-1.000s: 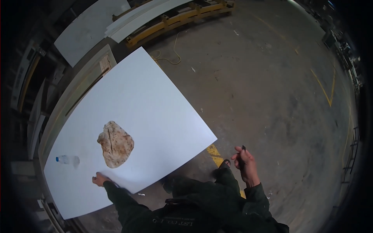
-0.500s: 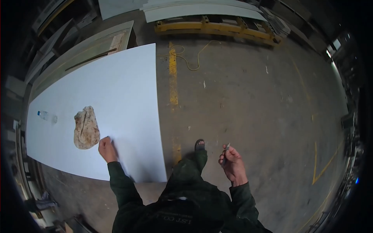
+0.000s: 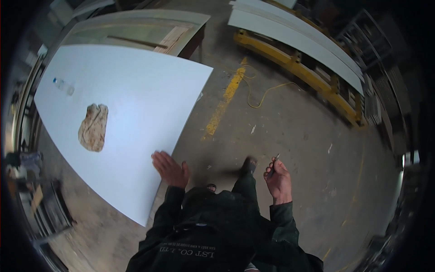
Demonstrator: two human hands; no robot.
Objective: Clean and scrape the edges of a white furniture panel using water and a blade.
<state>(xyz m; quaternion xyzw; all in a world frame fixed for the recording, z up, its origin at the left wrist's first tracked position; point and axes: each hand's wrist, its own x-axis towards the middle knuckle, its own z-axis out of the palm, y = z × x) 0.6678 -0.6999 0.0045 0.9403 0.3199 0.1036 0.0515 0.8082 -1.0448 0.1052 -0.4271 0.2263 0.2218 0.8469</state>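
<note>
My left hand (image 3: 171, 168) is open, fingers stretched out and thumb apart, over the right edge of a large white board (image 3: 131, 95); I cannot tell if it touches the surface. A slim dark tool with a pale metal-looking tip (image 3: 272, 167), perhaps a utility knife, is gripped in my right hand (image 3: 280, 182), held up over the floor. On the board, left of my left hand, lies a stained, crumpled cloth (image 3: 93, 129). Farther off is a clear plastic bottle (image 3: 64, 87) with a blue cap.
Beyond the board stands a table with a greenish top (image 3: 136, 25), a dark strip (image 3: 136, 41) on it. At the far right, a yellow frame (image 3: 290, 63) bears stacked pale panels (image 3: 294, 38). A yellow cable (image 3: 263, 97) lies on the concrete floor near a painted yellow line (image 3: 226, 99).
My left hand has left the spot beside the cloth for the board's right edge, its bent fingers now stretched out. My view has turned, and my right hand keeps hold of the tool.
</note>
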